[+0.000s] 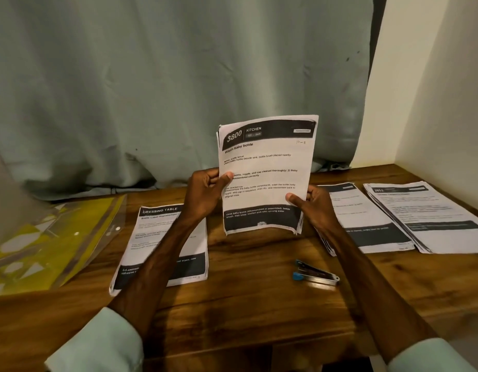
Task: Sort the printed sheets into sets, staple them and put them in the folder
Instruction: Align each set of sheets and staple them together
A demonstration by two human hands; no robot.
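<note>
sleeves (pixel 98 345): pale, at the bottom corners, one on each forearm.
table (pixel 245 312): dark brown wood – everything here lies on it or is held over it.
stapler (pixel 315 272): blue and metal, flat on the table, between the two forearms, nearer to the right one, touched by no hand.
left pile (pixel 145 237): printed sheets headed "DRESSING TABLE", flat on the table, partly under the left forearm.
folder (pixel 57 237): yellow with a clear cover and snap buttons, flat at the left edge, apart from the left pile.
left hand (pixel 205 191): grips the left edge of the held set, thumb on the front, fingers curled behind.
right hand (pixel 315 208): pinches the lower right edge of the same set, thumb in front, fingers behind.
held set (pixel 267 162): several sheets, upright over the middle of the table, top page "KITCHEN – Wash baby bottle"; whether its bottom edge touches the wood I cannot tell.
middle pile (pixel 366 226): sheets flat behind the right hand.
right pile (pixel 425 216): thicker, just beside the middle pile, overlapping its edge.
curtain (pixel 178 89): grey-green, hanging behind the table.
wall (pixel 434 76): pale, at the right.
</note>
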